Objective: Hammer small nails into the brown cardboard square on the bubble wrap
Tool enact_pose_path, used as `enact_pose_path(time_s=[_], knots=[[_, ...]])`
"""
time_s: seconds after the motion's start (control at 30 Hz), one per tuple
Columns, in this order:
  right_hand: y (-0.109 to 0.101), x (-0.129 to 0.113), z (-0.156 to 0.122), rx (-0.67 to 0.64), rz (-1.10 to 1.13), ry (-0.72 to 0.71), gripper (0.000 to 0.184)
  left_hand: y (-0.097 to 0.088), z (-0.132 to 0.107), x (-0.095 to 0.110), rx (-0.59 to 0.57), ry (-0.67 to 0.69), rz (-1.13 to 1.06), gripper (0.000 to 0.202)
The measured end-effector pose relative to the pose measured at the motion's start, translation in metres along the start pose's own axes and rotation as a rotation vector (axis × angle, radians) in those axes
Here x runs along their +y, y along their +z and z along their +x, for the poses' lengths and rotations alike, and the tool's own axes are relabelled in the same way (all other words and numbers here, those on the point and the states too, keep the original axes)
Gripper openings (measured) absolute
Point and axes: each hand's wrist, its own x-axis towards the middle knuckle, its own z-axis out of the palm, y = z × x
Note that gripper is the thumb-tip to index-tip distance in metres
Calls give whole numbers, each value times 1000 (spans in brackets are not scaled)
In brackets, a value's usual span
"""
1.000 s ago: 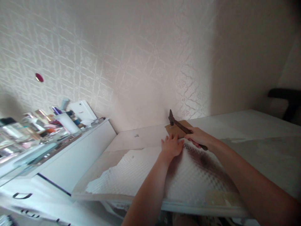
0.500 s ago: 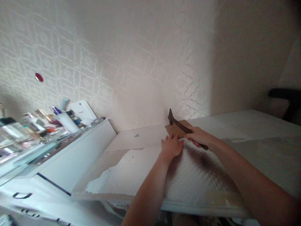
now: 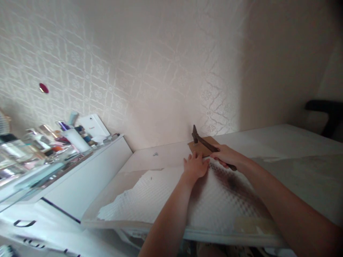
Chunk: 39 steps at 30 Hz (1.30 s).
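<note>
The left fingertips could be struck if the hammer [image 3: 207, 144] were brought down off its line, since its head is held just beyond them, over the same brown board [image 3: 201, 148]. A glancing blow could be caused by the slanted handle, and the board could be made to skid or bounce, as it is backed by a quilted white sheet [image 3: 144, 201] only near its front edge, and pressed from one side alone. The small pale thing under the hammer's head (too small to be told apart) could be knocked sideways by an uneven hit.

The right hand [image 3: 227, 155] is wrapped around the hammer's handle, fingers curled tight, with the butt left jutting out behind the palm; its forearm is brought in low from the right. The left hand [image 3: 194, 167] is laid palm down, fingers spread and nothing seen to be gripped, its fingertips rested at the board's near edge. The board is placed towards the back of the table [image 3: 268, 140], near the wall [image 3: 166, 89], with a few tiny bits [image 3: 155, 154] scattered well to its left.
</note>
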Motion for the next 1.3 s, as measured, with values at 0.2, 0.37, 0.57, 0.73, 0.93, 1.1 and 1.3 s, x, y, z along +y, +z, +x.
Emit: enact_pose_path(time_s=[0.2,0.37,0.57,0.73,0.93,1.1,1.3], knots=[[-2,-4,-3,7,46,-37,45,-1,-1,1,3,-4,1,57],[-1,-2,-2,-43,-2,-12,40,-1,0,0,-11,-14,7,58],[0,0,2,-17,6,-18,37,0,0,0,-14,-4,17,59],[0,-4,-2,-35,61,-24,32,0,0,0,-8,-3,7,58],[-1,-5,-4,-21,111,-3,28,0,1,0,-21,-12,10,59],[-1,-5,-4,-41,133,-7,24,0,0,0,-12,-12,18,57],[-1,-5,-5,-33,94,21,30,-1,-1,1,-13,-12,24,57]])
